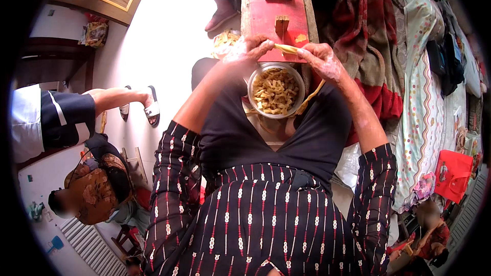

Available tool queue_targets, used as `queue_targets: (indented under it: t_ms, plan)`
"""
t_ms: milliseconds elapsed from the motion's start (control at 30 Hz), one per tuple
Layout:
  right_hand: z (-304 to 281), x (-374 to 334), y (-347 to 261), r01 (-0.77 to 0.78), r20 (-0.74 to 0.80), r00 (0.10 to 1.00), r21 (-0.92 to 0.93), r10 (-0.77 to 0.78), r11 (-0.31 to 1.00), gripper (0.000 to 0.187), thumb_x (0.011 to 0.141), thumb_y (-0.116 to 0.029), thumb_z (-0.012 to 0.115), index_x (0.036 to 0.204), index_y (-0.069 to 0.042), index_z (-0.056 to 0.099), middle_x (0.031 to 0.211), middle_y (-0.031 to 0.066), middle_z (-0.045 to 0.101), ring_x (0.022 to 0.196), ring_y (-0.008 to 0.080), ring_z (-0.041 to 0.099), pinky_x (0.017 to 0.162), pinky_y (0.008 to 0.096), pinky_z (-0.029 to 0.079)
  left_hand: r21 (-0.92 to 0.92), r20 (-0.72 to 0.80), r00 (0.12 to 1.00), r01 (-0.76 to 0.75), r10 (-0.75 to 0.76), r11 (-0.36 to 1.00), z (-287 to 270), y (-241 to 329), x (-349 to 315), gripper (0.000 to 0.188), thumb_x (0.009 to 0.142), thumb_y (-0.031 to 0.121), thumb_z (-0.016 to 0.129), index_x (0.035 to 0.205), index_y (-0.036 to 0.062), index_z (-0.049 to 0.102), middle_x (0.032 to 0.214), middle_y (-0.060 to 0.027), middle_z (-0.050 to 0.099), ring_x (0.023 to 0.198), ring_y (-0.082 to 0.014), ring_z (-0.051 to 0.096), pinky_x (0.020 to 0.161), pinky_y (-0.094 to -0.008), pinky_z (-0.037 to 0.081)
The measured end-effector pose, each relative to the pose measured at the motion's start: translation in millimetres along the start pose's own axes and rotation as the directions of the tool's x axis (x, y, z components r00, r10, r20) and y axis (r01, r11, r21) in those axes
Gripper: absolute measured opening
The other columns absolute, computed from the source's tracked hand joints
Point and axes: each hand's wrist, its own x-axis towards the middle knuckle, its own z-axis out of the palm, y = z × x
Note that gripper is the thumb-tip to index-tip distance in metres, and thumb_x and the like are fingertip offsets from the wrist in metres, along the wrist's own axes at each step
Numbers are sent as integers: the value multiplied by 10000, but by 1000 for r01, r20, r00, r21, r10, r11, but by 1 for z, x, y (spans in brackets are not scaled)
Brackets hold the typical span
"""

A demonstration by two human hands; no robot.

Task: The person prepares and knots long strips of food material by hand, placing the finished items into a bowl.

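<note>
Between my two hands stretches a pale yellow, twisted strip [287, 49] whose kind I cannot make out. My left hand [247, 49] pinches one end, its fingers closed and slightly blurred. At the other end, my right hand [323, 61] is closed on the strip with thumb and fingers. A longer yellowish strip [311, 98] hangs down below my right hand, beside the tub. Just beneath the hands, between my knees, a round whitish tub [250, 92] holds many short, yellow-brown cut pieces [275, 91]. Beyond the hands, a small wooden block [282, 23] stands upright on a red bench [257, 7].
More yellowish strips [226, 41] lie in a pile left of the bench. A person's shoe [221, 20] is close by. Another person's sandalled foot [152, 106] stands at the left. A red and brown blanket [365, 36] drapes over a bed at the right.
</note>
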Motion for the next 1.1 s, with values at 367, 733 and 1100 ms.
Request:
queue_targets:
  t_ms: [367, 733, 1100]
  plan:
    - [-13, 34, 47, -59, -18, 998, 36, 59, 998, 286, 904, -215, 594, 708, -7, 601, 594, -68, 415, 556, 46, 364, 473, 241, 314, -67, -86, 994, 55, -60, 996, 17, -28, 34, 454, 888, 499, 513, 1008, 94, 679, 806, -40, 663, 782, -126, 627, 731, -271, 469]
    - [-8, 41, 77, 22, -92, 995, -55, -26, 998, 292, 893, -220, 588, 738, 23, 634, 554, -30, 461, 541, 64, 411, 480, 277, 354, -158, -89, 990, 98, -113, 983, 36, -51, 46, 457, 896, 475, 511, 994, 56, 667, 798, -51, 665, 738, -134, 595, 710, -278, 458]
    - [-4, -41, 18, -154, -146, 977, -4, 152, 988, 270, 935, -218, 557, 829, 17, 638, 650, -55, 481, 619, 37, 428, 539, 223, 365, 35, 1, 999, 54, -55, 998, 50, -52, -28, 309, 953, 248, 505, 1128, -1, 560, 869, -155, 622, 808, -243, 602, 728, -347, 469]
